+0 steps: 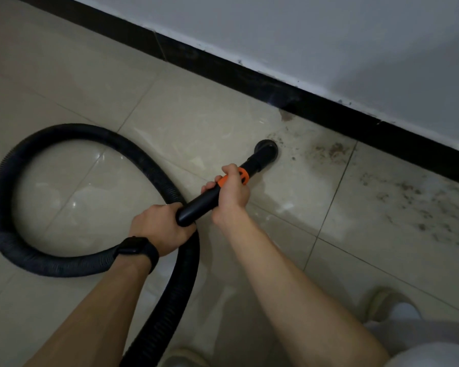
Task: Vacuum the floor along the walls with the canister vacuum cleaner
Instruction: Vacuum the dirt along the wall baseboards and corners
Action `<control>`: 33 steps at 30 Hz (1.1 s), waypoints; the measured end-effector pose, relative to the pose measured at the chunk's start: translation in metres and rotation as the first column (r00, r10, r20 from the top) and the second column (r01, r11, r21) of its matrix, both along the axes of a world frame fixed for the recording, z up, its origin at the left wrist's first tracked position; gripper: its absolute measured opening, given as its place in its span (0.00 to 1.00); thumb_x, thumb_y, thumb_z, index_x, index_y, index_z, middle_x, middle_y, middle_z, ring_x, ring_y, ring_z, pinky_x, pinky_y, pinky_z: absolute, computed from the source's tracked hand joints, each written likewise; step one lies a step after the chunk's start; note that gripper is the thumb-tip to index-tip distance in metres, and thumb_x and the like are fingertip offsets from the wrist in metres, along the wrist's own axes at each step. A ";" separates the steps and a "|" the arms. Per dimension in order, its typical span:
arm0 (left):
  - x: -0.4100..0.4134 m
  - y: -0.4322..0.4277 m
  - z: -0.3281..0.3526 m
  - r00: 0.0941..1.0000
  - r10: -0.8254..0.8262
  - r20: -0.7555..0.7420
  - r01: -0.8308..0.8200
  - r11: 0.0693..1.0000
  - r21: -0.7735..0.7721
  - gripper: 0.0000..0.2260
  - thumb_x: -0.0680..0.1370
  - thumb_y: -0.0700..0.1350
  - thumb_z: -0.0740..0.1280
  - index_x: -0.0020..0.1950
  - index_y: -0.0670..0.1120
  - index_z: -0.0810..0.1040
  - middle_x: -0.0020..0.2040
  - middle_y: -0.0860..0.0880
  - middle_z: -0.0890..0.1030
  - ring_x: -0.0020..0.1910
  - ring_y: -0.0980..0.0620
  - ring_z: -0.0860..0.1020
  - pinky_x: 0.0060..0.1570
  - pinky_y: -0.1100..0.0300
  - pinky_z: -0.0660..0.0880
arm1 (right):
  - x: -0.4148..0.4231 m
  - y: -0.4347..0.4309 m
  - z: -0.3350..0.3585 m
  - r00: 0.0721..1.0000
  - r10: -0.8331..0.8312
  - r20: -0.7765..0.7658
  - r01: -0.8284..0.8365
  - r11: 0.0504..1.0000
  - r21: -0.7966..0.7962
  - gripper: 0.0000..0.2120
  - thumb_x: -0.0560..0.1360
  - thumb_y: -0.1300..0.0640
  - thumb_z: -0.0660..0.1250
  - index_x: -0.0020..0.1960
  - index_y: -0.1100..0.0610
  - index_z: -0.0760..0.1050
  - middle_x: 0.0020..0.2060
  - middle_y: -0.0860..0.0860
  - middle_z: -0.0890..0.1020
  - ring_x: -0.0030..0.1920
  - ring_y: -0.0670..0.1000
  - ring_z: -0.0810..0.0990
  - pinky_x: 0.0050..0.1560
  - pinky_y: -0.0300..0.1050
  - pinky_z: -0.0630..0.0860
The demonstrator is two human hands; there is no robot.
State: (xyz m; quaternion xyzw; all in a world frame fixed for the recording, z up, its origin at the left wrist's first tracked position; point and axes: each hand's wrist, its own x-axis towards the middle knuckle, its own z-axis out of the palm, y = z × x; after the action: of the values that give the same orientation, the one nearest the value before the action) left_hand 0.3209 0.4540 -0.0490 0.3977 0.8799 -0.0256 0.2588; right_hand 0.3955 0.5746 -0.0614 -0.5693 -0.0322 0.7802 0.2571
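Right hand (232, 190): fingers curled round the black rigid plastic wand (200, 203), just behind its orange collar (241, 176). Left hand (159, 225): fingers wrapped round the wand's rear end, where the black ribbed flexible hose (8, 181) is joined. A black smartwatch (137, 249) is worn on that wrist. Wand is aimed at 1 o'clock from the hands. Its round black nozzle (266, 148) is set on the glossy beige tiled floor (64, 75), near the black skirting strip (249, 75), not touching it. Brown dirt specks (331, 152) are spread at 3 to 4 o'clock of the nozzle, along the skirting. Hose is looped out to 9 o'clock, then run under the left wrist to 6 o'clock. White wall (329, 35) is seen above the skirting.
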 end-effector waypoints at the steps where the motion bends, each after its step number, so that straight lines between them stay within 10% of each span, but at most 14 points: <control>1: 0.001 0.003 0.000 1.000 -0.009 -0.011 0.009 1.000 0.002 0.11 0.72 0.60 0.67 0.45 0.54 0.74 0.40 0.51 0.79 0.41 0.46 0.80 0.41 0.56 0.75 | 0.001 0.003 0.000 1.000 0.002 -0.004 -0.002 1.000 0.001 0.05 0.75 0.63 0.68 0.44 0.58 0.71 0.28 0.51 0.72 0.24 0.50 0.69 0.31 0.44 0.74; 20: 0.021 0.056 0.006 0.972 -0.131 -0.195 0.142 0.989 0.045 0.11 0.76 0.57 0.63 0.49 0.51 0.73 0.41 0.52 0.78 0.43 0.46 0.81 0.41 0.56 0.74 | 0.011 0.054 -0.005 0.993 -0.057 -0.100 0.060 0.998 0.025 0.06 0.72 0.62 0.68 0.45 0.57 0.71 0.28 0.49 0.71 0.23 0.49 0.68 0.28 0.40 0.71; 33: 0.029 0.098 -0.014 0.997 -0.035 -0.067 0.043 0.990 0.131 0.10 0.74 0.55 0.64 0.49 0.51 0.74 0.40 0.51 0.75 0.43 0.43 0.80 0.40 0.56 0.73 | 0.014 0.096 -0.011 0.998 -0.054 -0.034 0.057 0.994 0.098 0.06 0.72 0.62 0.68 0.44 0.57 0.70 0.27 0.50 0.71 0.22 0.49 0.68 0.27 0.40 0.70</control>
State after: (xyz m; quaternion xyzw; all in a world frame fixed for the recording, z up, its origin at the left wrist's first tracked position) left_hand 0.3500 0.5517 -0.0626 0.4301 0.8796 0.0150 0.2028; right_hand 0.4094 0.6711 -0.0721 -0.5442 -0.0512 0.7791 0.3071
